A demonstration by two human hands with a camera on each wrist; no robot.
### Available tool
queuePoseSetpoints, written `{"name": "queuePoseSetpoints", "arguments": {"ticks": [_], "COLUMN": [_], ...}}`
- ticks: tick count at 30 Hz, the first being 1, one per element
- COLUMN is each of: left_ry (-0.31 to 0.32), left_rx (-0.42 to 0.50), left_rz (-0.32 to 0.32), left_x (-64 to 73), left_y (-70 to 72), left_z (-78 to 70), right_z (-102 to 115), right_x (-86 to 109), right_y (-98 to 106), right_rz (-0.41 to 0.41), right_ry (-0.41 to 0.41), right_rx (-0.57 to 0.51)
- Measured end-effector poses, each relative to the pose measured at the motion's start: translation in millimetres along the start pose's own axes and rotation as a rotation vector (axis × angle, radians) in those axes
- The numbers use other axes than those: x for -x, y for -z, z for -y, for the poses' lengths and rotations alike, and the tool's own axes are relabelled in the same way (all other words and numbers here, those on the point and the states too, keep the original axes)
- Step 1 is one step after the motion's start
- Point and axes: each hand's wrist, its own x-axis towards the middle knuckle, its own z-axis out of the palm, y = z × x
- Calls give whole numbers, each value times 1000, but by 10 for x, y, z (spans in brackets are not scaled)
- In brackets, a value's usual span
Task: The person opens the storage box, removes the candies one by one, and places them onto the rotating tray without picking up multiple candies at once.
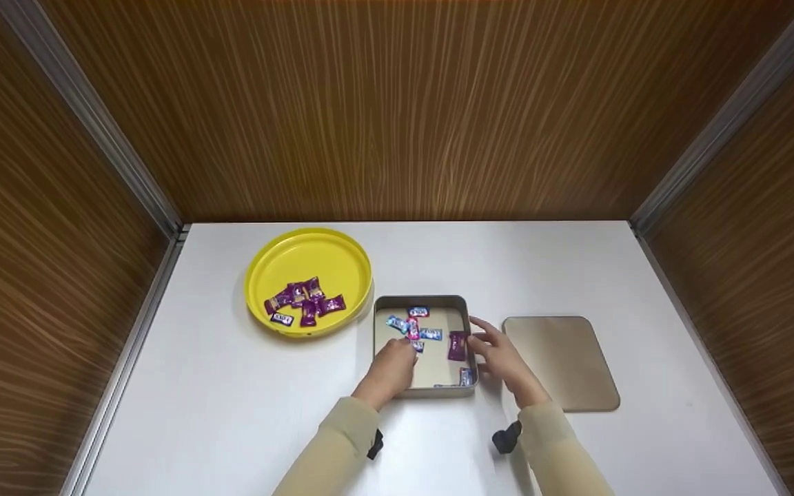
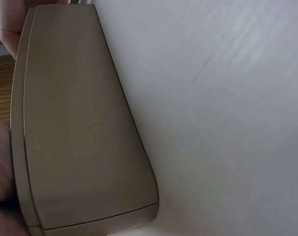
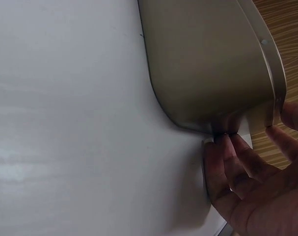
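Note:
A shallow square metal tin [image 1: 424,394] stands between the two hands. Inside it lie several small wrapped candies, including a blue one [image 1: 431,334], a pink one [image 1: 413,328] and a purple one [image 1: 457,346]. My left hand [image 1: 390,368] reaches over the near left rim, its fingertips down by a candy [image 1: 417,346]. Whether the fingers pinch anything is hidden; the left wrist view mostly shows the tin's outer wall [image 2: 85,118]. With spread fingers, my right hand [image 1: 504,358] touches the tin's right side; in the right wrist view its fingertips [image 3: 227,140] meet the outer wall.
A round yellow tray [image 1: 314,255] stands at the left, with several purple candies [image 1: 309,312] and a white-and-blue candy [image 1: 282,319]. The tin's flat lid [image 1: 566,362] lies right of the right hand. Wood-patterned panels [image 1: 404,110] enclose the white table [image 1: 183,386].

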Motion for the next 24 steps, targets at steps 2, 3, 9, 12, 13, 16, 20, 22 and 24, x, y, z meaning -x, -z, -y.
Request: {"name": "queuePoseSetpoints", "arguments": {"ticks": [2,3,9,12,13,16,20,22,24], "left_ry": [7,10,21,8,-1,-43,-98,-105,-98], "left_rx": [-5,-6,-14,-65,-90,-180,-262,-267,-258], "left_rz": [9,10,-4,-33,-44,-96,-180,-203,-205], "left_x": [-4,-5,0,-2,-5,-6,1,6,8], "left_y": [-8,-10,-6,-2,1,14,44,65,88], "left_z": [-4,-5,-17,-18,-21,-30,-40,-42,-44], "right_z": [3,7,3,-3,-2,11,68,62,13], "right_x": [-2,-1,3,3,3,8,39,36,3], "right_y": [-3,-4,1,6,7,8,8,8,9], "right_rz": [-3,-2,-7,-6,-6,-5,10,13,4], "right_ry": [-1,1,7,8,7,7,7,8,9], "right_rx": [4,5,9,12,15,23,27,27,29]}}
